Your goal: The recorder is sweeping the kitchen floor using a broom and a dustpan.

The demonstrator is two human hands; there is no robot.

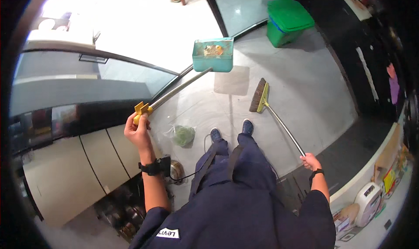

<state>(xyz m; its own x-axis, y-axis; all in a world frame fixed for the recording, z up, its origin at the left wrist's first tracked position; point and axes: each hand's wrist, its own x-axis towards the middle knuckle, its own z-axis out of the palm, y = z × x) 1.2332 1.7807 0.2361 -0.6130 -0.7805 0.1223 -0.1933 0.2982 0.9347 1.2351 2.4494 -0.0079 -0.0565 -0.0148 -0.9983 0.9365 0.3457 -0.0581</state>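
Note:
My left hand [139, 129] grips the yellow end of a long-handled dustpan. Its teal pan [212, 55] is raised off the floor, casting a shadow below, and holds a small heap of debris [213, 50]. My right hand [311, 162] is closed around the metal handle of a broom. The broom's head [260, 95], yellow-green with dark bristles, is down by the floor ahead of my right foot; whether the bristles touch the tiles I cannot tell. Near my left foot, a clear plastic bag [182, 135] with something green inside lies on the floor.
A green lidded bin [289, 22] stands at the far right beside a glass panel [250, 6]. On the left run pale cabinets [75, 173]. A white appliance [368, 204] sits on the counter at lower right. A round metal vessel [177, 171] is by my left leg.

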